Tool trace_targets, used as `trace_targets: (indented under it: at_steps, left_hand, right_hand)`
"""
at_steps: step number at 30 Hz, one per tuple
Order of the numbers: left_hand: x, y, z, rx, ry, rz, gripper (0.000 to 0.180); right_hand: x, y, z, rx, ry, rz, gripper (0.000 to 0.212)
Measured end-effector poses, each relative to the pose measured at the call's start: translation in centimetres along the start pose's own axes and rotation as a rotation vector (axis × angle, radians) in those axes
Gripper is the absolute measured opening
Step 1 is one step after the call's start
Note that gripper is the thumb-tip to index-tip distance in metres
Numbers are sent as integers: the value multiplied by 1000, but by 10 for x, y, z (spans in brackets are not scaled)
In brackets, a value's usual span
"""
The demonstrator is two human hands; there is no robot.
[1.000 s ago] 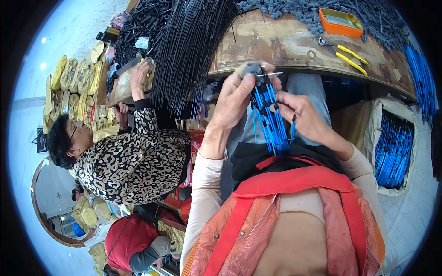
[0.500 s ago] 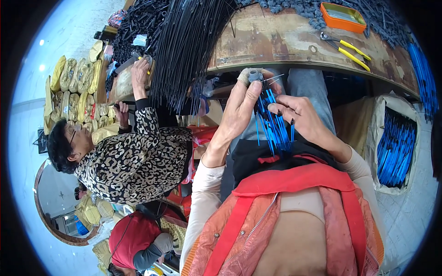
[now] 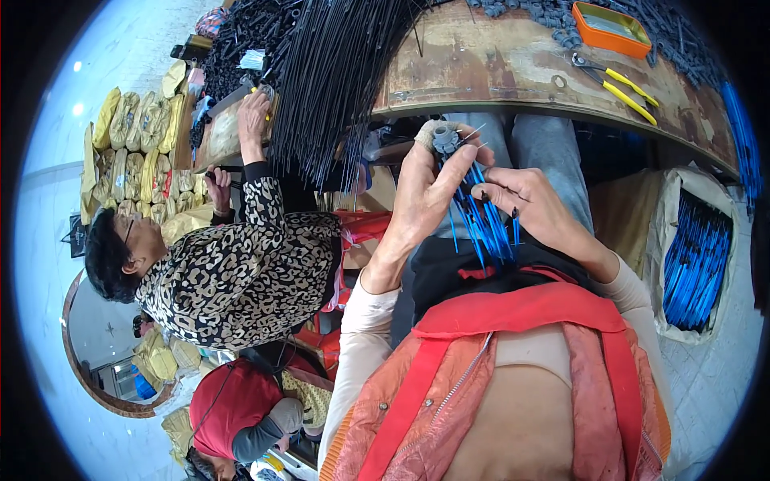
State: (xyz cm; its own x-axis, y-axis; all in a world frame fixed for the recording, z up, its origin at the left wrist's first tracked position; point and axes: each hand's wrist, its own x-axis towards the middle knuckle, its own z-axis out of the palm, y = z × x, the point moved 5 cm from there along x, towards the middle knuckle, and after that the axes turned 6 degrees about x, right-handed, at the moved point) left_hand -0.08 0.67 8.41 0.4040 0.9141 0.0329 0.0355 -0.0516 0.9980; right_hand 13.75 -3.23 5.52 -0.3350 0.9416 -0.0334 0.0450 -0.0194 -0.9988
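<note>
My left hand [image 3: 423, 186] is closed around a grey ridged plastic piece [image 3: 446, 141] and the upper part of a bundle of thin blue rods [image 3: 486, 228]. A pale covering wraps one of its fingertips. Thin metallic ends stick out past the fingers on the far side. My right hand [image 3: 536, 202] is at the right side of the bundle, thumb and fingers pinched on blue rods with black bits on them. Its fingertips partly hide what they grip. The lower rod ends hang over my dark apron.
On the wooden table [image 3: 481, 72] ahead lie yellow-handled pliers [image 3: 630, 94], an orange tin [image 3: 611, 38] and grey parts. Long black rods [image 3: 329, 88] overhang its left edge. A lined box [image 3: 662, 240] of blue rods stands right. A co-worker [image 3: 241, 264] works at left.
The whole view has shifted slightly. The grey piece looks tilted a little differently in my left hand. My right hand keeps its pinch beside the bundle.
</note>
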Motion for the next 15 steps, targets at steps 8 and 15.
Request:
trace_targets:
  at_steps: [8, 15]
  left_hand:
    - [2, -3, 0, 65, 22, 35, 23]
    - [4, -6, 4, 111, -2, 40, 26]
  right_hand:
    - [-12, -15, 18, -546, 241, -424, 11]
    - [-13, -21, 25, -886, 253, -231, 9]
